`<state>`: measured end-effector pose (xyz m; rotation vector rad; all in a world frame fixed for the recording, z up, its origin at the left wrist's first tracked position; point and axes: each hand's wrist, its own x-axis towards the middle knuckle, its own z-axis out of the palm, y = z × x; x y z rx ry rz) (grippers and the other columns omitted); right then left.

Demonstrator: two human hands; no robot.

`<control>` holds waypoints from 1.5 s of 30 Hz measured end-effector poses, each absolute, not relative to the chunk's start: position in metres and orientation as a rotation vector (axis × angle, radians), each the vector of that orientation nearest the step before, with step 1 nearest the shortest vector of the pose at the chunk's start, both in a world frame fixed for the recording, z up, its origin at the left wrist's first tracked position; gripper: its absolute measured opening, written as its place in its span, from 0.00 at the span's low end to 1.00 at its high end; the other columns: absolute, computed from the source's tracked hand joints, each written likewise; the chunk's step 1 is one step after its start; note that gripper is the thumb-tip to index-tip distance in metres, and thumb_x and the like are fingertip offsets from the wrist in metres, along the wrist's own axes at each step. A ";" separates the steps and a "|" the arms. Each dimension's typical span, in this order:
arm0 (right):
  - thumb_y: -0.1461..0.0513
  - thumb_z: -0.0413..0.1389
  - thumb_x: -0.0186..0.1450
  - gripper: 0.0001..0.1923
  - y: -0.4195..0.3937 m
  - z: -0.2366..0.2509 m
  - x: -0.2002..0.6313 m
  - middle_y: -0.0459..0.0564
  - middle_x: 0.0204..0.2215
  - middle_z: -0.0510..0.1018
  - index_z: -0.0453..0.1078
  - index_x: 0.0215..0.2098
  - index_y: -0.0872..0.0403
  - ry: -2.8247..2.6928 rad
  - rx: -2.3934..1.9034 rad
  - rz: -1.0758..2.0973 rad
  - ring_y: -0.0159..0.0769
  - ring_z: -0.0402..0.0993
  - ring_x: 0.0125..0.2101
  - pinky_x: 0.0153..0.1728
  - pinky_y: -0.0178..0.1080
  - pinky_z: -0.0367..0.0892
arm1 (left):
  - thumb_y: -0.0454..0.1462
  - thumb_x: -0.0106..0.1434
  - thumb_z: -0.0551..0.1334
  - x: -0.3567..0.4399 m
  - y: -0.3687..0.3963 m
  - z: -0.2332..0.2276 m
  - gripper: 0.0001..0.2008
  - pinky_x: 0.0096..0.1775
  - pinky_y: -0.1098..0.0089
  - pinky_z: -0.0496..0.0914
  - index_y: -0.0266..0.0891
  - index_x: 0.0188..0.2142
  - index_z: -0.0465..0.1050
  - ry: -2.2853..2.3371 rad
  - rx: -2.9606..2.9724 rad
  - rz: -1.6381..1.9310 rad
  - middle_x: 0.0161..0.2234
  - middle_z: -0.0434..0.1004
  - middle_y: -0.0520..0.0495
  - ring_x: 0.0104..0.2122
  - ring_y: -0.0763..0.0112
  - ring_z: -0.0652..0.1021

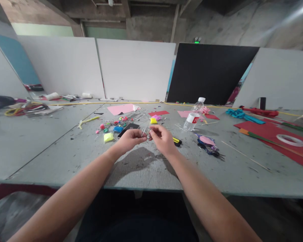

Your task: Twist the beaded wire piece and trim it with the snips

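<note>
Grey scuffed worktable (53,148) walled by white and black boards. On it we see red paper sheets (272,132), a plastic bottle (193,116), scissors (208,148) and coloured clay bits (111,129). Above its near middle, our left hand (129,139) and right hand (163,138) pinch a small thin wire piece (145,132) between closed fingertips.

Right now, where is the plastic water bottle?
In the head view, the water bottle lies tilted on the table, right of centre, beyond the right hand and beside pink paper.
</note>
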<state>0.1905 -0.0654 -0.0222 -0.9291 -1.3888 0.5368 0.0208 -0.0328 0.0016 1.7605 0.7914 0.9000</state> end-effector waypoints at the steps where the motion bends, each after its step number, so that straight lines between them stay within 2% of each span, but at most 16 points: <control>1: 0.53 0.57 0.62 0.14 -0.066 -0.022 0.191 0.49 0.31 0.79 0.72 0.41 0.52 -1.402 -0.925 0.529 0.35 0.77 0.24 0.29 0.40 0.75 | 0.43 0.48 0.73 0.021 -0.033 0.002 0.15 0.31 0.70 0.64 0.36 0.31 0.75 0.794 1.730 0.901 0.26 0.75 0.52 0.26 0.75 0.71; 5: 0.55 0.56 0.62 0.13 -0.066 -0.021 0.192 0.50 0.33 0.79 0.73 0.41 0.53 -1.477 -0.942 0.477 0.34 0.76 0.25 0.30 0.40 0.74 | 0.41 0.45 0.74 0.022 -0.034 0.003 0.17 0.31 0.70 0.64 0.36 0.31 0.74 0.784 1.656 0.903 0.24 0.74 0.53 0.25 0.76 0.71; 11: 0.58 0.56 0.60 0.12 -0.070 -0.018 0.194 0.51 0.34 0.79 0.74 0.42 0.52 -1.568 -0.979 0.316 0.37 0.76 0.32 0.35 0.41 0.74 | 0.40 0.44 0.75 0.022 -0.034 0.003 0.17 0.31 0.70 0.66 0.36 0.31 0.75 0.778 1.620 0.904 0.25 0.75 0.52 0.26 0.75 0.71; 17: 0.58 0.60 0.57 0.16 -0.072 -0.017 0.196 0.52 0.36 0.77 0.72 0.44 0.53 -1.681 -0.963 0.209 0.38 0.74 0.33 0.33 0.40 0.73 | 0.40 0.44 0.75 0.021 -0.033 0.002 0.16 0.31 0.70 0.65 0.35 0.30 0.76 0.765 1.592 0.918 0.23 0.74 0.53 0.25 0.76 0.71; 22: 0.62 0.58 0.58 0.12 -0.069 -0.017 0.201 0.51 0.34 0.76 0.72 0.42 0.52 -1.758 -0.981 0.054 0.38 0.73 0.33 0.31 0.39 0.70 | 0.41 0.45 0.74 0.020 -0.031 0.000 0.17 0.32 0.70 0.65 0.34 0.34 0.78 0.768 1.634 0.883 0.24 0.74 0.52 0.26 0.75 0.72; 27: 0.63 0.57 0.59 0.08 -0.069 -0.017 0.204 0.54 0.35 0.77 0.73 0.38 0.54 -1.836 -1.040 -0.098 0.42 0.74 0.38 0.37 0.42 0.70 | 0.40 0.48 0.72 0.020 -0.032 -0.001 0.16 0.30 0.70 0.62 0.34 0.36 0.79 0.789 1.708 0.837 0.23 0.71 0.53 0.25 0.76 0.70; 35: 0.64 0.54 0.59 0.05 -0.069 -0.018 0.206 0.52 0.29 0.77 0.73 0.30 0.52 -1.832 -1.094 -0.129 0.40 0.73 0.33 0.35 0.41 0.68 | 0.41 0.48 0.71 0.021 -0.034 0.001 0.15 0.30 0.71 0.61 0.35 0.34 0.78 0.756 1.811 0.747 0.23 0.68 0.55 0.25 0.76 0.68; 39: 0.63 0.52 0.63 0.08 -0.065 -0.018 0.206 0.51 0.28 0.77 0.73 0.30 0.52 -1.818 -1.058 -0.072 0.38 0.73 0.32 0.34 0.40 0.68 | 0.39 0.48 0.71 0.020 -0.031 0.000 0.15 0.31 0.70 0.62 0.36 0.36 0.78 0.762 1.762 0.758 0.23 0.69 0.54 0.25 0.75 0.69; 45: 0.63 0.55 0.61 0.04 -0.063 -0.018 0.206 0.48 0.26 0.76 0.73 0.31 0.52 -1.781 -1.039 -0.032 0.36 0.71 0.28 0.34 0.40 0.67 | 0.37 0.49 0.70 0.018 -0.030 -0.001 0.13 0.31 0.70 0.61 0.36 0.36 0.78 0.734 1.717 0.735 0.23 0.70 0.54 0.25 0.76 0.68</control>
